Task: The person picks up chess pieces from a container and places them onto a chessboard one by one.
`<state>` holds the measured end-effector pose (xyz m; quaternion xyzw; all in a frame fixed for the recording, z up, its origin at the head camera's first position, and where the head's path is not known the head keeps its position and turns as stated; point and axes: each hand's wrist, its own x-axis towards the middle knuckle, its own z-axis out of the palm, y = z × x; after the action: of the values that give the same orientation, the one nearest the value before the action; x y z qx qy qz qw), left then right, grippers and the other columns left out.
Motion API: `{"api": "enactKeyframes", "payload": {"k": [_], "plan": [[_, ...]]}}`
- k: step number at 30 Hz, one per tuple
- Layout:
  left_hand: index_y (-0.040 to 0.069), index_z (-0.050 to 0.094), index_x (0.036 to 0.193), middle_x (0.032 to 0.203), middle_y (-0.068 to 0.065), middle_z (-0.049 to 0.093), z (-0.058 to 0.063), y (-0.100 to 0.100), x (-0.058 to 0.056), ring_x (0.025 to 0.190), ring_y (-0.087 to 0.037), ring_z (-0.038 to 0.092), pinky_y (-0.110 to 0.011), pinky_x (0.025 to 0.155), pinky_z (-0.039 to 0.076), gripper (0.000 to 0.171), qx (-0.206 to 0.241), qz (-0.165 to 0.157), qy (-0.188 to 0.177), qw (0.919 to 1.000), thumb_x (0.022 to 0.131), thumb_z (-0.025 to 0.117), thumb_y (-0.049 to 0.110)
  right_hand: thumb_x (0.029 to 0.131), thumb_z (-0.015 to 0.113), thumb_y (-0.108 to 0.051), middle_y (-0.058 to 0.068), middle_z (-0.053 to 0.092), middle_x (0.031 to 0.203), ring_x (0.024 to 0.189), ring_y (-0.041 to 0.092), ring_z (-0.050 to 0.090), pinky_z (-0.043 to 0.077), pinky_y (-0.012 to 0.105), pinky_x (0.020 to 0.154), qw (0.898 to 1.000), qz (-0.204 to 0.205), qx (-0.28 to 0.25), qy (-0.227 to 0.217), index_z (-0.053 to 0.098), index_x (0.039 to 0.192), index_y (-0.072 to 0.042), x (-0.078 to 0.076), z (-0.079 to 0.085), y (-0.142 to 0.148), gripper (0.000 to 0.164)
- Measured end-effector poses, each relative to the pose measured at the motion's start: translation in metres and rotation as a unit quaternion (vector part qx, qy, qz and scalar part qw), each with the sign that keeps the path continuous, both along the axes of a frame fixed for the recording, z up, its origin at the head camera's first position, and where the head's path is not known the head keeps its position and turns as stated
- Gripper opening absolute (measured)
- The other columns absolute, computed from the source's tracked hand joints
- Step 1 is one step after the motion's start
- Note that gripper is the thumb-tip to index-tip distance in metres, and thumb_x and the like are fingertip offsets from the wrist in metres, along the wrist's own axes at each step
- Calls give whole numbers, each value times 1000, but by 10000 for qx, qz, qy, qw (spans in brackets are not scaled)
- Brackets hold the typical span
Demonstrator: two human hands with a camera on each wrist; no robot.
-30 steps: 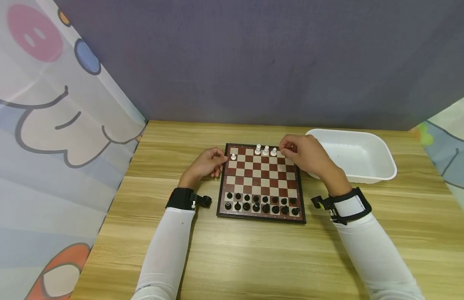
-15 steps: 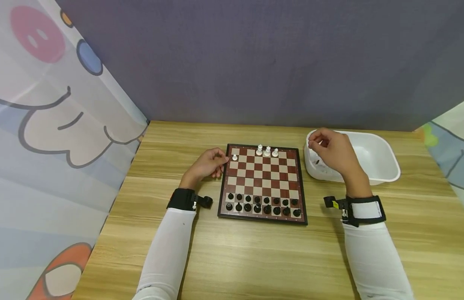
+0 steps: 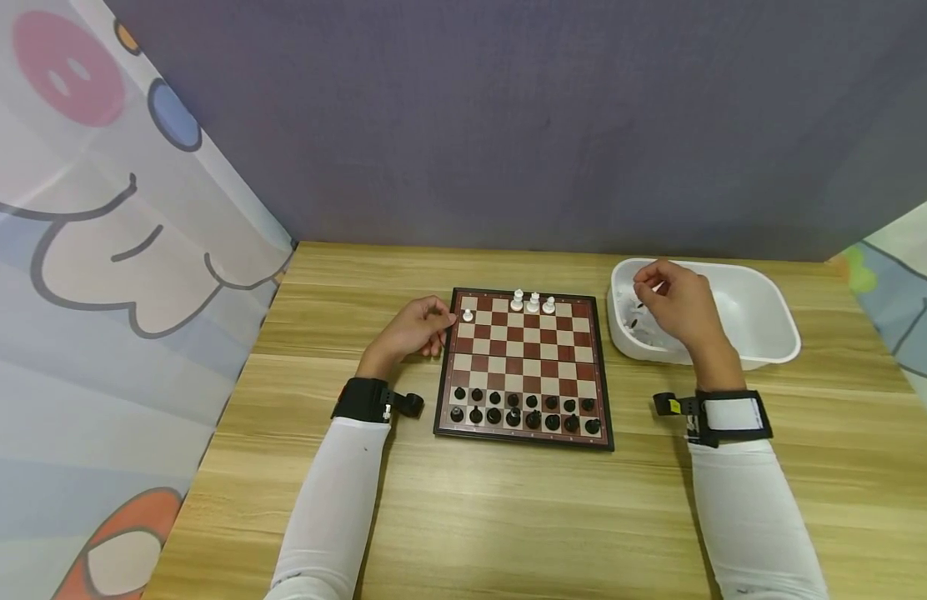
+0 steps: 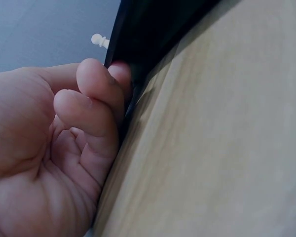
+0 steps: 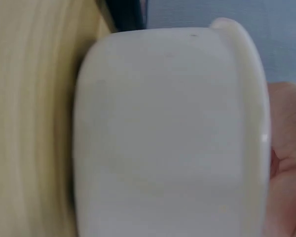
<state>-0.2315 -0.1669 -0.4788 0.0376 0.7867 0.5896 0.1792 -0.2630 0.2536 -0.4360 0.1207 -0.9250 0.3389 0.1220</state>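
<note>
Two hands in play, black side looks sorted, white's barely started

Right hand (image 3: 684,304) is over the left end of the white tub (image 3: 749,317), thumb and index tips about together; can't tell if there's a piece between them, since the tub blocks the right wrist view. Left hand (image 3: 409,329) is half curled against the left edge of the chessboard (image 3: 514,348), can't say if it's gripping or just resting there. Board lies open on the worktop (image 3: 523,517), and sixteen black pieces (image 3: 513,417) fill the two near rows, so I'd call that half done. White's only got three white pieces (image 3: 534,302) side by side on the far row, plus a lone white pawn (image 3: 468,316) one row in, leftmost file. Probably twelve to go; the small pale bits (image 3: 634,323) in the tub look like those.
</note>
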Motion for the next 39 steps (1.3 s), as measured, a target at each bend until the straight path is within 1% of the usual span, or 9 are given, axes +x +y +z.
{"api": "enactKeyframes", "payload": {"k": [4, 7, 10, 16, 21, 26, 30, 33, 39], "plan": [[3, 57, 110, 68, -4, 60, 0, 0, -1, 46, -12, 54, -21, 41, 43, 15, -35, 3, -6, 10000, 105, 58, 18, 98, 63, -10, 18, 71, 98, 73, 9, 54, 38, 20, 61, 10000, -50, 22, -68, 70, 111, -2, -3, -6, -1, 17], [3, 57, 110, 68, -5, 60, 1, -1, -1, 46, -12, 54, -21, 41, 43, 16, -58, 11, -13, 10000, 105, 58, 18, 98, 63, -8, 21, 69, 106, 79, 24, 60, 41, 26, 64, 9998, 8, 98, -153, 69, 116, -1, -4, -10, -3, 21], [3, 57, 111, 69, -5, 60, 1, 0, 0, 47, -12, 54, -21, 41, 43, 16, -75, -3, -36, 10000, 105, 58, 18, 97, 63, -6, 24, 67, 113, 84, 33, 63, 43, 32, 66, 9996, 79, 191, -211, 68, 119, 1, -5, -12, -3, 23], [4, 57, 111, 68, -5, 60, 1, 0, 0, 46, -12, 54, -21, 41, 43, 17, -70, 20, -52, 10000, 105, 58, 19, 98, 63, -7, 24, 62, 127, 85, 34, 63, 44, 33, 65, 9978, 156, 457, -455, 68, 124, -1, -5, -15, -2, 28], [4, 57, 111, 67, -3, 59, 1, 1, -1, 46, -11, 53, -21, 41, 43, 17, -81, 34, -47, 10000, 105, 58, 19, 99, 61, -7, 24, 59, 134, 85, 33, 65, 46, 35, 65, 9941, 436, 662, -736, 65, 131, -1, -6, -15, -2, 33], [3, 57, 111, 67, -3, 59, 1, 0, -1, 47, -11, 53, -21, 42, 43, 16, -83, 41, -43, 9999, 105, 58, 19, 99, 60, -7, 26, 57, 137, 85, 35, 66, 47, 38, 68, 9907, 690, 826, -834, 63, 134, -1, -8, -16, -3, 35], [3, 57, 111, 67, -3, 59, 2, 0, -1, 47, -11, 53, -21, 41, 43, 17, -93, 28, -40, 9999, 105, 58, 19, 100, 58, -8, 27, 56, 138, 95, 42, 67, 54, 51, 78, 9875, 792, 899, -1028, 61, 135, 0, -9, -16, -4, 36], [3, 57, 110, 66, -3, 59, 2, 0, -1, 46, -11, 53, -21, 41, 43, 17, -108, 28, -46, 9999, 106, 58, 19, 102, 55, -10, 29, 54, 140, 107, 48, 66, 53, 61, 88, 9833, 861, 1006, -1252, 58, 137, 2, -10, -17, -4, 37], [3, 57, 111, 67, -4, 59, 2, 0, -1, 47, -11, 54, -21, 42, 43, 17, -96, 44, -46, 9999, 105, 58, 19, 104, 50, -13, 31, 51, 143, 111, 51, 63, 51, 64, 93, 9787, 955, 1181, -1384, 54, 141, 4, -10, -18, -4, 41]]}}
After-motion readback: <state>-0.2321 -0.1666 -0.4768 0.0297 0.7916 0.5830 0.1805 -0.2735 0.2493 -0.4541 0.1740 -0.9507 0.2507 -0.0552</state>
